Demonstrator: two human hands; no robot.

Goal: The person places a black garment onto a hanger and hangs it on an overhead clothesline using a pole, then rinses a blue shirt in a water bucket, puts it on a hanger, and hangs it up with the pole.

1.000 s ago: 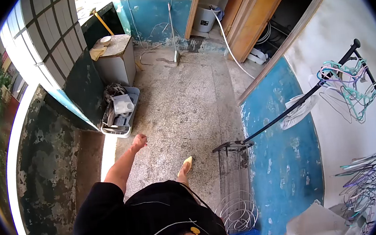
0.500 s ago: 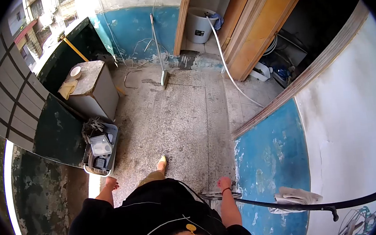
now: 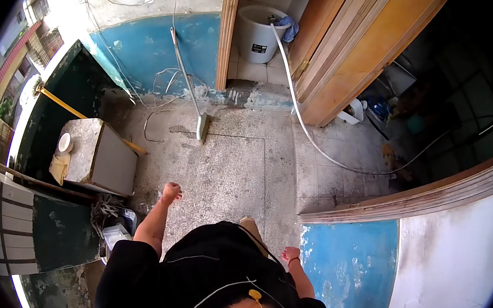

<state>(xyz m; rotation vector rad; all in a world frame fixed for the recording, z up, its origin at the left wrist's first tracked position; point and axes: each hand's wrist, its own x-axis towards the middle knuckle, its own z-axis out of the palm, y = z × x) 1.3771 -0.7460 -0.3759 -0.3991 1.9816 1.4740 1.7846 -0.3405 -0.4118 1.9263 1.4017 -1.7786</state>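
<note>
Head view: the tub [image 3: 130, 213] is on the floor [image 3: 230, 170], low on my L side, partly hid by my arm. A clear box [image 3: 114, 235] is in it, & a gray bundle [image 3: 105, 207] is by its back end. I can't tell what the bundle is.

My L hand [image 3: 172, 193] is near the tub, to the R of it & apart from it, up over the floor. Its grip is loose: fingers a bit bent, w/ nothing in them. My R hand [image 3: 290, 254] is down low, w/ a thin dark band [image 3: 293, 260] on the wrist. It looks curled & is nearest the side wall [image 3: 349, 256], the blue one. I can't tell how tight its grip is, or if it touches the wall.

Just past the tub is a cabinet [image 3: 112, 160] w/ a white bowl [image 3: 65, 143] & a yellow cloth [image 3: 60, 168] on top, the cloth at the edge. A yellow pole [image 3: 63, 102] leans behind it.

Farther out, a broom [image 3: 202, 127] stands tilted, head down, by the far wall [image 3: 144, 51], also blue. To its R, past the door frame, is a big white bucket [image 3: 260, 41] w/ a blue rag [image 3: 290, 30] on its rim. A white hose [image 3: 298, 111] goes from the bucket, bends past the wood door [image 3: 377, 37] & runs into the dark room.
</note>
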